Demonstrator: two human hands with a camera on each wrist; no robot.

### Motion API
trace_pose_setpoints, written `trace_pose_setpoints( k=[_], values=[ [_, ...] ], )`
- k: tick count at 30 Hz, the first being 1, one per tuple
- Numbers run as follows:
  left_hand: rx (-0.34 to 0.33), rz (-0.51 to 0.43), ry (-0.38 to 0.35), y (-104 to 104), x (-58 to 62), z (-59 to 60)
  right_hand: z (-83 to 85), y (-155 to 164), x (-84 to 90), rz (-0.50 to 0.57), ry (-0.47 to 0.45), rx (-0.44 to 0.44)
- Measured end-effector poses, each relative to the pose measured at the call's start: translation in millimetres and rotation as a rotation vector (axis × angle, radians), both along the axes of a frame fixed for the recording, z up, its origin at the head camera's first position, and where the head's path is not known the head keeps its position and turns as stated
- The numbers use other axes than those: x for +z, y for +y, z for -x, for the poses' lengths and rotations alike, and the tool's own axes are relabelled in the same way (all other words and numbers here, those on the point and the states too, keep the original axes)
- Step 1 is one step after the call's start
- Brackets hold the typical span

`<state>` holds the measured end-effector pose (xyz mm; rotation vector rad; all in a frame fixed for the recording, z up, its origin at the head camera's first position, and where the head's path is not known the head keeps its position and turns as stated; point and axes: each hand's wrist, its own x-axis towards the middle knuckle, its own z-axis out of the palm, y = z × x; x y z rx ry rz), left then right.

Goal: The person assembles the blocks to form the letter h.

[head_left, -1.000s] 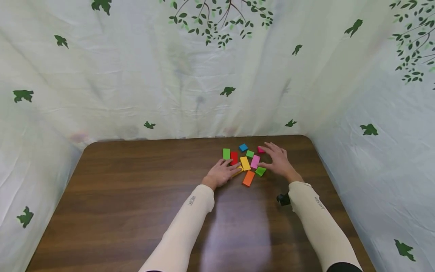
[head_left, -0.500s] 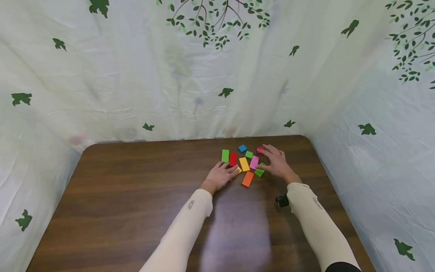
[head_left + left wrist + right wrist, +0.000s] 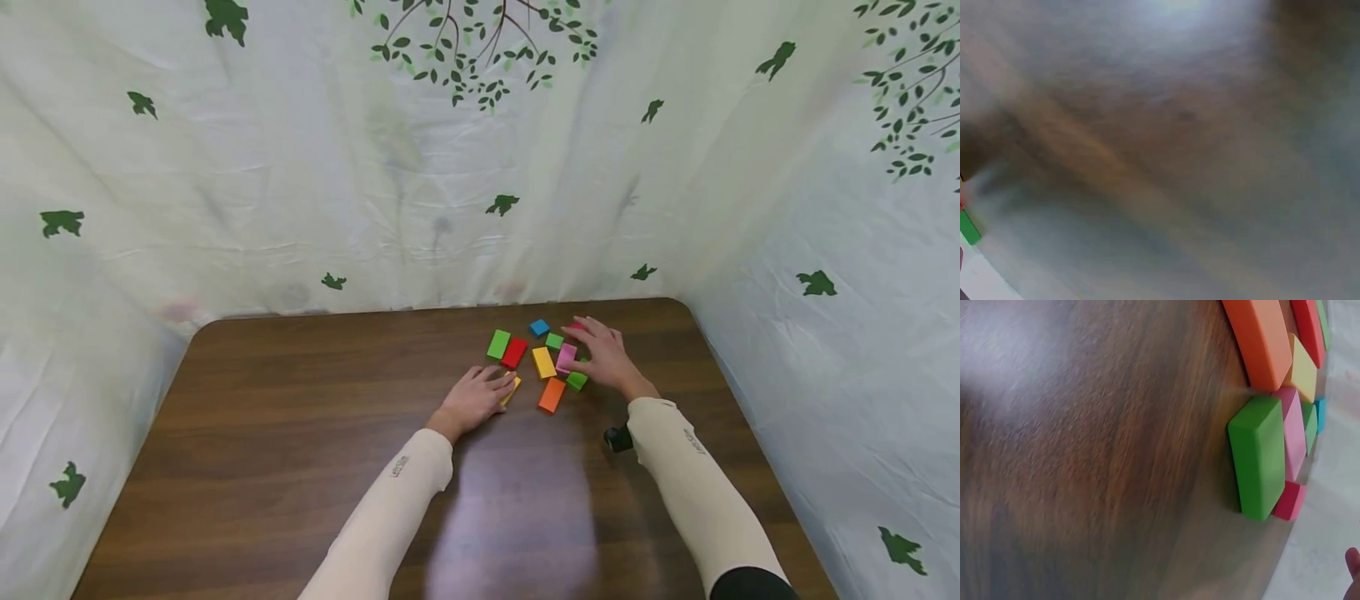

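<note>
My left hand (image 3: pixel 471 402) holds a yellow block (image 3: pixel 513 388) between fingers and thumb, mostly covered by the fingers. Just beyond it lie a red block (image 3: pixel 513 352) and a green block (image 3: pixel 498 344), side by side and tilted. My right hand (image 3: pixel 609 358) spreads its fingers and thumb at the cluster's right side. Its fingertips are over a crimson block (image 3: pixel 1290 500), and the thumb is right by a pink block (image 3: pixel 566 357) and a green block (image 3: pixel 1257 459). Left of the pink block sits another yellow block (image 3: pixel 544 362); an orange block (image 3: pixel 551 395) lies nearest the body.
A blue block (image 3: pixel 539 327) and a small green block (image 3: pixel 554 342) lie at the back of the cluster. The brown wooden table (image 3: pixel 300 450) ends at a white curtain (image 3: pixel 300 167) with printed leaves. A dark wrist camera (image 3: pixel 618 438) hangs at the right sleeve.
My left hand has drawn the yellow block left and toward the body, away from the other yellow one. The red and green blocks beside it have turned slightly. The right hand has shifted slightly left.
</note>
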<state>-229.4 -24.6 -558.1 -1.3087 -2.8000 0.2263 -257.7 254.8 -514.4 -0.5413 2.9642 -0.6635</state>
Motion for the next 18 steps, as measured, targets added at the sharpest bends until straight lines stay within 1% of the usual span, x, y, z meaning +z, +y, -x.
trace_pose_setpoints(
  k=[4, 9, 15, 18],
  values=[
    [0.042, -0.060, -0.006, -13.0, -2.2, -3.8, 2.1, -5.0, 1.6, -0.006, -0.007, 0.003],
    [0.083, -0.169, -0.025, -36.2, -3.5, -9.9, 6.2, -13.3, 0.2, 0.014, -0.010, 0.021],
    [0.122, -0.243, -0.039, -61.5, -4.4, -19.4, 9.8, -23.3, -1.6, 0.013, -0.036, 0.028],
    [0.155, -0.291, -0.047, -72.5, -5.0, -23.1, 11.1, -28.6, -4.2, 0.002, -0.041, 0.039]
  ],
)
